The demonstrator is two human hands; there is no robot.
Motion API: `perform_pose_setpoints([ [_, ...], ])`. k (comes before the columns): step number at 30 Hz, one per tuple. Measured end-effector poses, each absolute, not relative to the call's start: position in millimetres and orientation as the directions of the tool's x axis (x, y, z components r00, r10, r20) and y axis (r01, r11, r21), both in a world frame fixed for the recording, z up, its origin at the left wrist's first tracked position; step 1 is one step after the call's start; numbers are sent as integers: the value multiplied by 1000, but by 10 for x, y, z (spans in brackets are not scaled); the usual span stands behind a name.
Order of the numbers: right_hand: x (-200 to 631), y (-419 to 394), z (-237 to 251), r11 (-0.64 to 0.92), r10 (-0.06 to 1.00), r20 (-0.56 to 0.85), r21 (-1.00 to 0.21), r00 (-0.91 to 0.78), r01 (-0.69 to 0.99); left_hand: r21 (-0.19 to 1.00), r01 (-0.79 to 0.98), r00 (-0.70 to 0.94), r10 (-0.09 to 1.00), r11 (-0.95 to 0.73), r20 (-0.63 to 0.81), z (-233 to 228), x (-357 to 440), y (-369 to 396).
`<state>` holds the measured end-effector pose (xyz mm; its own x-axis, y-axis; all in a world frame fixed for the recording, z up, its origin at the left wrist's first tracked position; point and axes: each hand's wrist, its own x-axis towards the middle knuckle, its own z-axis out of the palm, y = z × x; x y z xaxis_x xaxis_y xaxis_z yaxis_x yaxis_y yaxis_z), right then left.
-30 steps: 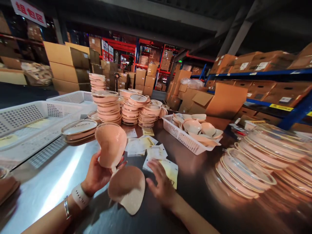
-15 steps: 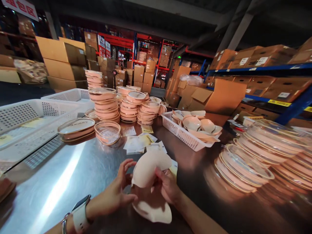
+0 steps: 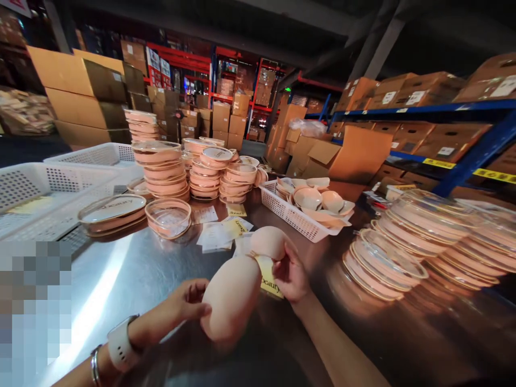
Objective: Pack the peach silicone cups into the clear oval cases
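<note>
Both my hands hold a pair of joined peach-coloured bra cups (image 3: 237,285) above the shiny metal table (image 3: 133,279), rounded sides up. My left hand (image 3: 177,312), with a white watch on its wrist, grips the nearer cup at its left edge. My right hand (image 3: 291,275) holds the farther cup from the right. A yellow card printed "beauty" (image 3: 269,278) lies under the cups, beside my right hand. An open clear round case (image 3: 168,217) sits further back on the table.
Stacks of filled round cases (image 3: 165,169) stand at the back. A white basket of loose cups (image 3: 306,212) is behind my right hand. Empty clear cases (image 3: 407,242) spread at the right. White crates (image 3: 48,185) sit at the left. Paper cards (image 3: 215,234) lie mid-table.
The cups went from one raised in my left hand and one lying on the table to both turned dome-up side by side, now held between both hands.
</note>
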<state>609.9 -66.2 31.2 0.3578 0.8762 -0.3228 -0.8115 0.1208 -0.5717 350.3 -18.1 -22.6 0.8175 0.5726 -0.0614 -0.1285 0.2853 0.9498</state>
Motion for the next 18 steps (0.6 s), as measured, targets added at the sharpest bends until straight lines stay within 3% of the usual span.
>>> perform_pose_setpoints([
  [3, 5956, -762, 255, 110, 929, -220, -603, 298, -790, 954, -124, 738, 668, 274, -96, -239, 3448, -68],
  [5, 5840, -834, 203, 67, 951, -194, -631, 241, -773, 983, -42, 602, 790, 177, -116, -267, 3392, 65],
  [7, 5779, -886, 188, 115, 942, -158, -681, 298, -723, 985, 153, 410, 912, -84, 14, -336, 3322, 257],
  [8, 5790, -898, 212, 196, 915, -111, -720, 389, -666, 920, 286, 350, 923, -268, 160, -383, 3283, 363],
  [10, 5924, -876, 359, 428, 758, 78, -808, 647, -405, 676, 522, 314, 854, -520, 414, -482, 3208, 556],
  [12, 6205, -768, 653, 497, 486, 360, -864, 797, 88, 542, 608, 315, 803, -580, 507, -568, 3152, 684],
  [13, 6385, -677, 847, 404, 344, 518, -834, 783, 374, 519, 623, 313, 795, -585, 520, -604, 3138, 721],
  [14, 6578, -564, 1059, 193, 278, 656, -754, 702, 628, 511, 630, 312, 793, -585, 524, -636, 3132, 743],
  [16, 6953, -304, 1482, 59, 311, 715, -673, 626, 738, 482, 644, 325, 783, -594, 531, -691, 3146, 761],
  [18, 7232, -48, 1809, -62, 433, 713, -587, 551, 807, 474, 640, 342, 777, -604, 529, -738, 3173, 769],
])
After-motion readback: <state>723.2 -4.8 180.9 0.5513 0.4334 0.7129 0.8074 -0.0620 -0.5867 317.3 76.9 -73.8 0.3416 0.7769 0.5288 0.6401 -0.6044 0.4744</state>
